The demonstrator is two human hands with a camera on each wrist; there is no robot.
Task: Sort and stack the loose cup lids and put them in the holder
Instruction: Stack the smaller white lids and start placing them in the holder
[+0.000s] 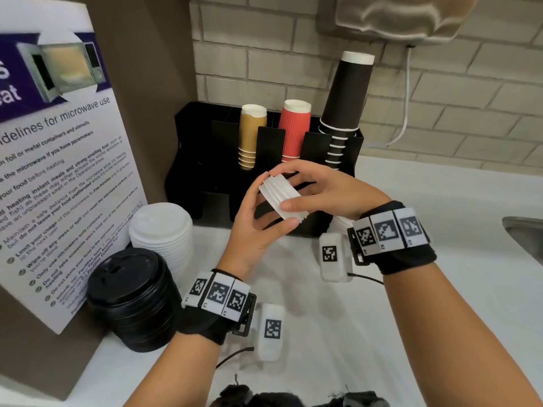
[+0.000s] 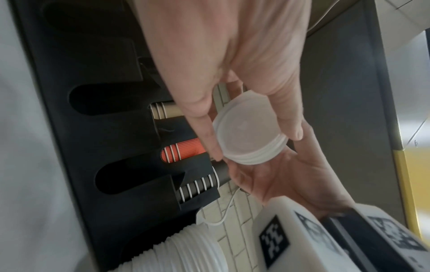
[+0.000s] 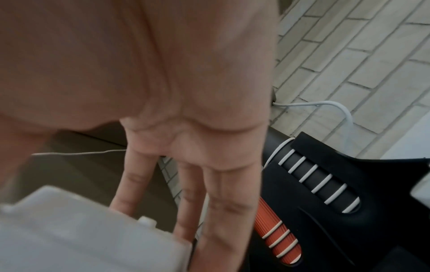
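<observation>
A small stack of white cup lids [image 1: 282,198] is held tilted in the air in front of the black holder [image 1: 205,160]. My left hand [image 1: 254,218] grips it from the left, thumb under its lower edge. My right hand [image 1: 311,186] grips it from the right, thumb on the front lid. The left wrist view shows the white lids [image 2: 249,134] pinched between left thumb and fingers, with the right hand [image 2: 279,180] behind. A tall white lid stack [image 1: 161,230] and a black lid stack [image 1: 132,298] stand on the counter at left. In the right wrist view the lids are hidden.
The holder carries gold cups [image 1: 249,136], red cups [image 1: 293,127] and black cups [image 1: 343,113]; its front slots [image 2: 93,99] look dark. A microwave sign [image 1: 58,171] leans at left. A sink edge [image 1: 526,236] lies at right. A white cable [image 1: 405,113] hangs on the tiled wall.
</observation>
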